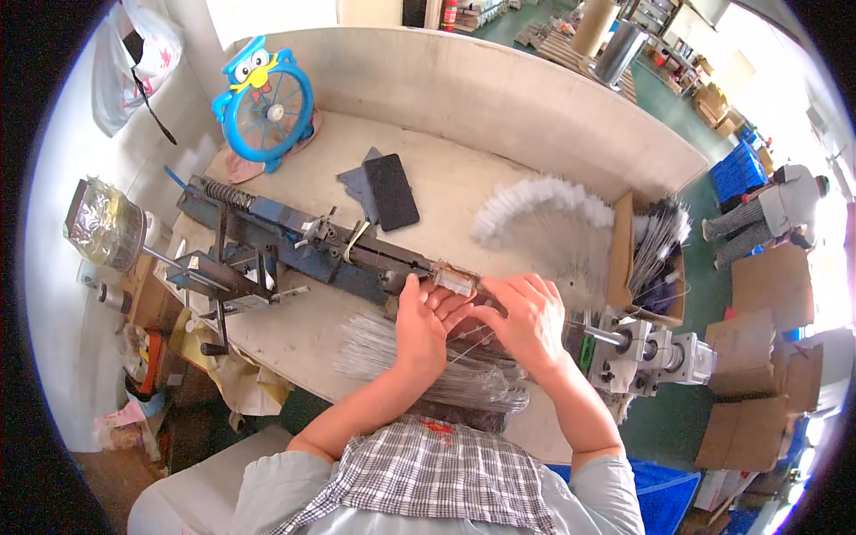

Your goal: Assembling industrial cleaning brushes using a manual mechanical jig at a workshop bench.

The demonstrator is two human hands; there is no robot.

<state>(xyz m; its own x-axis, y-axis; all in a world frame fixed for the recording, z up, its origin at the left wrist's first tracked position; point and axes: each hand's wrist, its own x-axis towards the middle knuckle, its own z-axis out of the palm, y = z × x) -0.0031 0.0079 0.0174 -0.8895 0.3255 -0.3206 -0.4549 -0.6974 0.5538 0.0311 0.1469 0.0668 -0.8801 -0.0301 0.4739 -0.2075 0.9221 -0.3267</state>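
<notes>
My left hand (422, 328) is at the near end of a long dark metal bench machine (330, 245), palm partly up and fingers curled. Close beside it, my right hand (528, 323) has its thumb and fingers bent together toward the left hand. A small block with a clear, shiny cover (453, 281) sits at the machine's end, just beyond the fingertips. Whatever the fingers grip is too small or hidden to make out. Below my hands lies a bundle of thin pale wires (383, 348), partly covered by my forearms.
Thin wire brushes with white tufts (544, 214) lie fanned on the table, beside a cardboard box (621, 259) of more. A dark phone-like slab (390, 192) and a blue cartoon-shaped fan (267, 107) stand farther back. A metal shaft mechanism (646, 352) is at right; a person (785, 209) bends beyond.
</notes>
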